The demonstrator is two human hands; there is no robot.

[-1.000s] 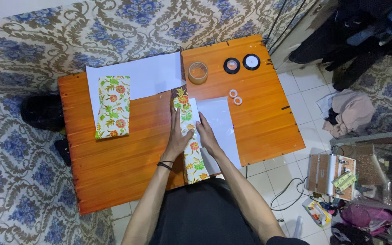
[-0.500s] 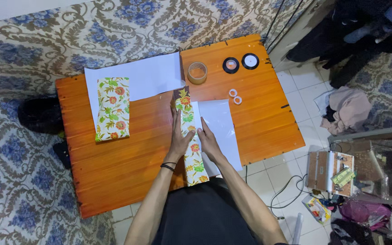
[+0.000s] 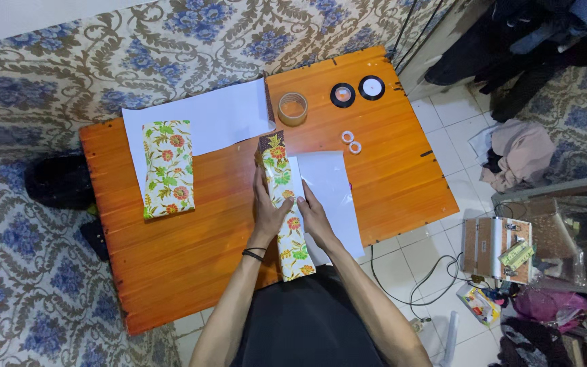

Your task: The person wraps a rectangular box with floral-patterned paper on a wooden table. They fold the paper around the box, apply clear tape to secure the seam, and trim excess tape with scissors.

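Left hand [image 3: 267, 212] flat, fingers together, pressing on the left edge of the long floral-wrapped strip [image 3: 285, 204]; it grips nothing, only bears down. Right hand [image 3: 314, 216] likewise flat, palm down, on the right edge where the strip meets the white paper sheet [image 3: 331, 197]. The strip lies lengthways at the middle of the orange wooden surface [image 3: 191, 258], near end by your body, far end pointing toward the brown tape roll [image 3: 293, 109]. To do this well: keep both palms low and even so the fold stays crisp, press along the crease rather than across it, and don't let the strip slide on the white sheet underneath. Both forearms come in from the near edge and converge, wrists low, a dark band on the left wrist. Also on the surface: a second floral-wrapped piece [image 3: 168, 168] to the left on a larger white sheet [image 3: 219, 119], two dark-rimmed tape rolls [image 3: 342, 94] at the far edge, two small white rings [image 3: 351, 141] nearby.
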